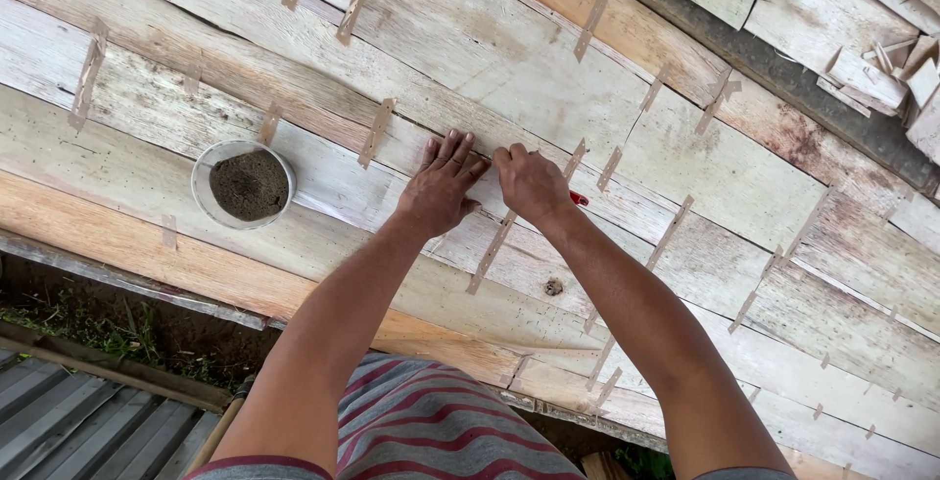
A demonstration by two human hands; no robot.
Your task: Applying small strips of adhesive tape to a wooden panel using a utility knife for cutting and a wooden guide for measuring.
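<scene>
My left hand (pixel 440 186) lies flat on a wide sheet of pale wood veneer (pixel 705 176), fingers pointing at a seam between two strips. Just to its right, my right hand (pixel 530 182) is curled shut on a small red tool (pixel 579 199); only its red end shows past the wrist. The fingertips of both hands meet at the seam. Short strips of brown tape (pixel 376 132) cross the seams all over the sheet.
A round white bowl (pixel 244 183) of dark brown paste or powder stands on the veneer left of my hands. Loose veneer offcuts (pixel 867 73) pile at the top right. Below the sheet's near edge are soil, grass and grey corrugated metal (pixel 78 421).
</scene>
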